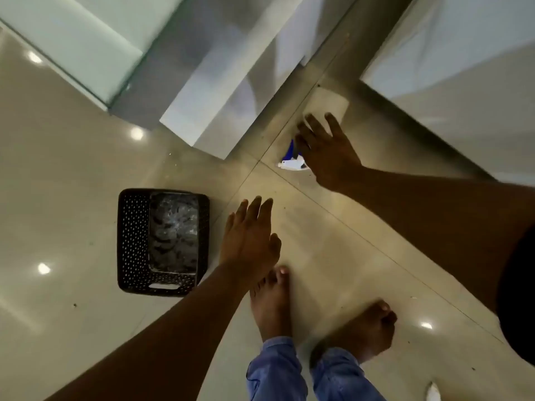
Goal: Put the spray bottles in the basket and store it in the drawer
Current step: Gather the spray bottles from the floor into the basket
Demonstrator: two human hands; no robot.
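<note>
While the person stood barefoot on the tiled floor, the left hand hung empty, fingers loosely spread, just right of the black basket. Farther out, the right hand reached fingers-splayed over a white-and-blue spray bottle lying on the floor, partly hidden under its palm, grip not closed. Basket sat well left of bottle, nearer the left hand.
</note>
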